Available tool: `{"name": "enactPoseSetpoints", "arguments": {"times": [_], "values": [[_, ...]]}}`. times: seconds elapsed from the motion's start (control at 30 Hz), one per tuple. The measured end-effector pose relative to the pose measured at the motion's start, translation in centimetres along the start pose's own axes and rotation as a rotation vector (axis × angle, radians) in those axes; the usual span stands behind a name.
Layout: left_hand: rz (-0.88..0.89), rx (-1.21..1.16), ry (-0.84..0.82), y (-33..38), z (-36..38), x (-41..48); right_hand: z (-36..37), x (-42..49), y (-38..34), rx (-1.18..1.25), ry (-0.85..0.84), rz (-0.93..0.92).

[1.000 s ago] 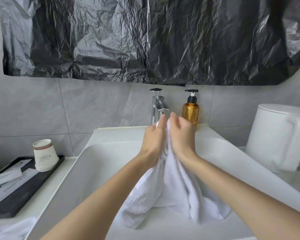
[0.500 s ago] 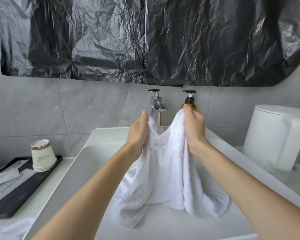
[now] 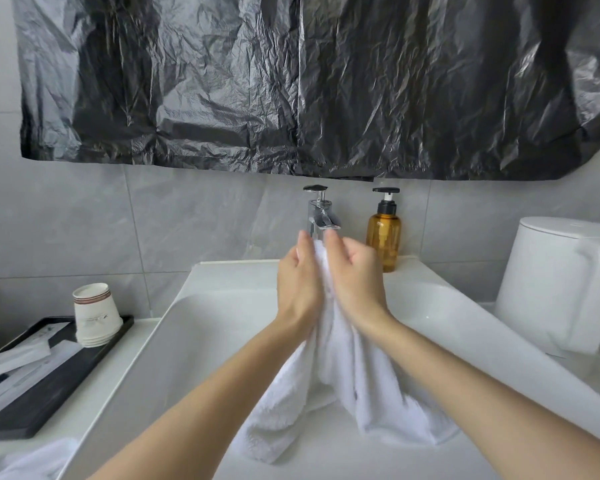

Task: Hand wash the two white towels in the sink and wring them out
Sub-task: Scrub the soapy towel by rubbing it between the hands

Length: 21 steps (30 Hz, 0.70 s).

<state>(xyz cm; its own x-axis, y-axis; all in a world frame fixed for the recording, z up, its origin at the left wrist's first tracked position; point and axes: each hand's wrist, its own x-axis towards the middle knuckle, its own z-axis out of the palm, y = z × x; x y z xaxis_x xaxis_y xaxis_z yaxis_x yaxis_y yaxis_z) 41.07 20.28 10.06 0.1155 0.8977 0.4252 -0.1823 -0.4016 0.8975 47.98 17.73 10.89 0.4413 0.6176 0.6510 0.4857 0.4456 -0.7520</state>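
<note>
Fingers (image 3: 303, 242) of the left hand (image 3: 298, 282) and right hand (image 3: 357, 282), apart a moment ago, have closed together, gripping the towel (image 3: 361, 393) bunched between them over the sink (image 3: 205, 327); likely scrubbing, wringing still ahead.

White counter (image 3: 125, 348) with sink (image 3: 205, 341), black tray (image 3: 49, 393) at left, amber pump bottle (image 3: 383, 242) beside faucet (image 3: 317, 213), white container (image 3: 561, 282) at right.

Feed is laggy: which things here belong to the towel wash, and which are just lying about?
In the job: white towel, left hand, right hand, sink, faucet, amber pump bottle, second white cloth.
Lying about: paper cups, black tray, white kettle, black plastic sheet.
</note>
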Motion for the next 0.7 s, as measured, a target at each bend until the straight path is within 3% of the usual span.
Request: {"name": "enactPoseSetpoints", "arguments": {"times": [0.1, 0.2, 0.37, 0.5, 0.6, 0.7], "values": [[-0.028, 0.024, -0.049, -0.2, 0.4, 0.1, -0.4, -0.2, 0.3, -0.021, 0.109, 0.052], [-0.112, 0.001, -0.012, -0.3, 0.0, 0.7, 0.2, -1.8, 0.2, 0.004, 0.016, -0.047], [-0.210, 0.020, -0.114, -1.1, 0.8, 0.0, -0.7, 1.3, 1.0, 0.004, 0.106, 0.165], [-0.292, -0.006, -0.079, -1.0, 0.2, 0.3, -0.2, -0.9, 0.3, 0.025, -0.041, 0.036], [-0.300, -0.043, -0.144, -0.7, 0.7, -0.5, -0.6, 1.5, 0.6, -0.001, 0.082, 0.200], [-0.324, -0.016, -0.109, -0.3, 0.5, 0.2, -0.4, -0.7, 0.5, 0.022, 0.077, 0.061]]}}
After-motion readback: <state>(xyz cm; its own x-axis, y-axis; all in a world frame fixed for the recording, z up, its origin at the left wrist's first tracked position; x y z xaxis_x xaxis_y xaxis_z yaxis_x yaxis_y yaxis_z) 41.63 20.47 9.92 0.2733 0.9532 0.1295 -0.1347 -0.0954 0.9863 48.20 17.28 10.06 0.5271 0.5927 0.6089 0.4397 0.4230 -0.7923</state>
